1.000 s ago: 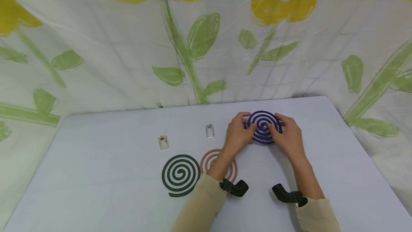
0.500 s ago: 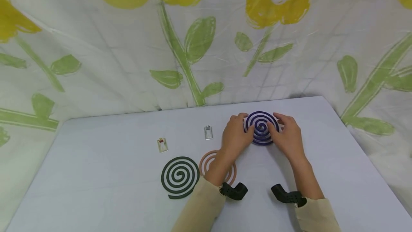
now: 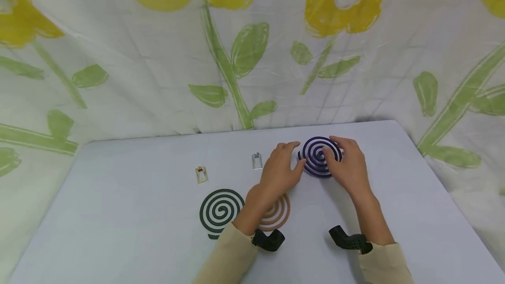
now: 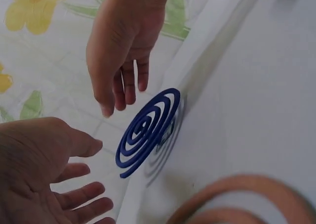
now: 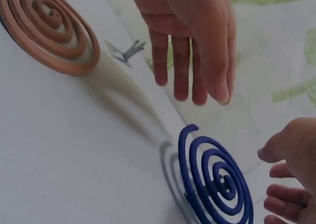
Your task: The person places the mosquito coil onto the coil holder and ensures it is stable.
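Note:
A dark blue mosquito coil (image 3: 321, 156) lies flat at the back right of the table, raised on a small metal stand (image 4: 166, 136) and casting a shadow beneath. My left hand (image 3: 279, 171) is off to its left, thumb and fingers spread, touching nothing. On the coil's right side is my right hand (image 3: 348, 163); its thumb overlaps the coil in the head view. Both wrist views show a gap between the right fingers and the coil. Under my left forearm, an orange-brown coil (image 3: 288, 208) is partly hidden, with a dark green coil (image 3: 223, 209) beside it.
Two small metal stands sit left of my left hand: a silver one (image 3: 257, 161) and a gold-toned one (image 3: 201, 175) with a red spot. A white sheet with painted flowers (image 3: 165, 65) hangs behind the back edge of the white table (image 3: 118, 214).
Both hands have let go of the blue coil. The left hand has drawn back leftward and opened wider; the right hand has shifted slightly. The coil stays in place on its stand.

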Tool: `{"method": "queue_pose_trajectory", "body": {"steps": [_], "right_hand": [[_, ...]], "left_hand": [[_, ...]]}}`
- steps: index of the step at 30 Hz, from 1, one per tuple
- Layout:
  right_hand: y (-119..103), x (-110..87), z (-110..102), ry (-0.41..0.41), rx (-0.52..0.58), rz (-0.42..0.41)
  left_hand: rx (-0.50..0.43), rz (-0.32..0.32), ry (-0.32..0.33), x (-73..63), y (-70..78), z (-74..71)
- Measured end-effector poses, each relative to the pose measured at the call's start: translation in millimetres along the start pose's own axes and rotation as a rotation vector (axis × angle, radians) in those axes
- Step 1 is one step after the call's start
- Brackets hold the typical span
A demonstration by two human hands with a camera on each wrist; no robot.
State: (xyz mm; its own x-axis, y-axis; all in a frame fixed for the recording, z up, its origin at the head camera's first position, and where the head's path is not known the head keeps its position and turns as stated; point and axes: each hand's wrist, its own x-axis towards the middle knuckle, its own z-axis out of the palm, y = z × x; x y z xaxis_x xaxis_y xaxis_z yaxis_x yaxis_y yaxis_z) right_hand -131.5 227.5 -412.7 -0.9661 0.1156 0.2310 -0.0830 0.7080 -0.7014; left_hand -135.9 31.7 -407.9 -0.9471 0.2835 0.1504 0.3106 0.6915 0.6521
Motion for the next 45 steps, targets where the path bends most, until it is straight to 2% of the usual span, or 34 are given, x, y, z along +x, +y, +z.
{"method": "queue_pose_trajectory", "body": {"steps": [10,14,20,24,28,35,40,45], "right_hand": [[-14.7,-2.9,14.3,0.001,0.022,-0.080],[-27.2,-5.0,22.4,-0.002,0.011,-0.136],[-48.8,-9.5,38.5,-0.076,-0.001,-0.261],[-54.7,-17.4,43.9,-0.152,-0.009,-0.272],[-55.0,-24.1,47.4,-0.205,0.002,-0.288],[-50.8,-35.7,43.9,-0.251,-0.008,-0.343],[-50.3,-42.4,41.9,-0.281,-0.001,-0.371],[-52.9,-53.2,46.4,-0.339,-0.012,-0.401]], "left_hand": [[0.021,0.140,-0.179,-19.0,-25.8,-25.3],[0.013,0.159,-0.221,-25.2,-34.4,-34.4],[0.020,0.163,-0.237,-33.7,-46.1,-48.4],[0.042,0.153,-0.254,-42.7,-52.8,-59.2],[0.055,0.144,-0.222,-52.4,-61.0,-69.2],[0.055,0.165,-0.202,-64.3,-69.3,-72.4],[0.099,0.140,-0.168,-72.5,-74.1,-80.9],[0.134,0.143,-0.185,-87.0,-80.2,-86.5]]}}
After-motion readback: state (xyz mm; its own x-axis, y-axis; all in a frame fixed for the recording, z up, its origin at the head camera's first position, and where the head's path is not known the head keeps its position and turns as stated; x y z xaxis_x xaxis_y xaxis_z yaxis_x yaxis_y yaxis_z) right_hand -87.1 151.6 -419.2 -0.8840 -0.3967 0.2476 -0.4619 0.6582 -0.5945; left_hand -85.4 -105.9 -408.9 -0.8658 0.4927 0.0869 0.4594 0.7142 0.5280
